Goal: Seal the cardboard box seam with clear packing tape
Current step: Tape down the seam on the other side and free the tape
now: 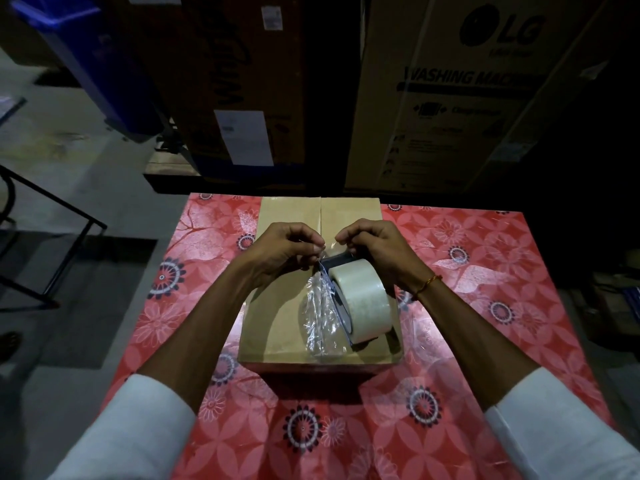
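Note:
A closed brown cardboard box (277, 327) sits on a table with a red flowered cloth (485, 306); its centre seam (320, 216) runs away from me. A roll of clear packing tape (360, 306) stands on edge on the box top, right of the seam. A crumpled strip of clear tape (320, 313) hangs from above the roll down to the box's near edge. My left hand (284, 251) pinches the top of that strip. My right hand (374, 247) pinches the tape beside it, just above the roll. Both hands hover over the box's middle.
Large cartons stand behind the table, one brown carton (239, 81) and one washing-machine carton (450, 98). A blue bin (93, 64) leans at the far left. A black metal frame (52, 237) stands on the floor to the left.

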{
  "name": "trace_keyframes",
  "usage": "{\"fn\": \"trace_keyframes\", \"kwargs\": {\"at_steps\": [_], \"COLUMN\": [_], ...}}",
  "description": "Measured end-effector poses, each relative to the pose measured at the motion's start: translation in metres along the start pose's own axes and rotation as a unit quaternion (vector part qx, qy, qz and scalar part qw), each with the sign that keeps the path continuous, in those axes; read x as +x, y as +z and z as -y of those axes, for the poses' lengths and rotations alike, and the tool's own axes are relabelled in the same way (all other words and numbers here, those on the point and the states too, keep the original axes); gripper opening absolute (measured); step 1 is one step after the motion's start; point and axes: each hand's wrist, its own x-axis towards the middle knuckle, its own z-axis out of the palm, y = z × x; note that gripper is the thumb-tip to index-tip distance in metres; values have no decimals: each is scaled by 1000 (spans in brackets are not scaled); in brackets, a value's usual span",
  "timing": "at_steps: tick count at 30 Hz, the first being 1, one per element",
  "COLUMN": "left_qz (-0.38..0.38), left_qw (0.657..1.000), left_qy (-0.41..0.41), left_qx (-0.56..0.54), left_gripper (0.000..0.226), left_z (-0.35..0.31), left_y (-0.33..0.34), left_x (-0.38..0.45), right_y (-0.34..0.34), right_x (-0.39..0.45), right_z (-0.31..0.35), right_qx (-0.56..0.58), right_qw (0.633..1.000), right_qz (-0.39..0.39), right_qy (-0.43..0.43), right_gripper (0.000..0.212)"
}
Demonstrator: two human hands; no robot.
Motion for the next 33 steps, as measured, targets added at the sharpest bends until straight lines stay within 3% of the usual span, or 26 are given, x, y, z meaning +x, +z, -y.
{"fn": "trace_keyframes", "kwargs": {"at_steps": [7, 13, 16, 22, 33], "left_qz": [24, -24, -28, -35, -11], "left_qw": [998, 998, 997, 998, 998], "left_qy": [-22, -4, 3, 10, 15], "left_qx": [-53, -62, -69, -55, -55], "left_gripper": [20, 26, 24, 22, 18], "left_z": [-2, 5, 7, 7, 7], "left_y": [-3, -1, -1, -1, -2], "left_x": [1, 2, 2, 1, 0], "right_y": [0, -3, -2, -2, 5], "right_x": [-7, -6, 2, 16, 18], "right_z": [3, 2, 3, 19, 15], "right_qx": [6, 12, 52, -110, -130], "right_qw": [1000, 1000, 998, 989, 989], "right_qz": [7, 22, 16, 80, 65], "right_qy": [-13, -13, 20, 57, 35], "right_gripper": [32, 10, 24, 24, 14]}}
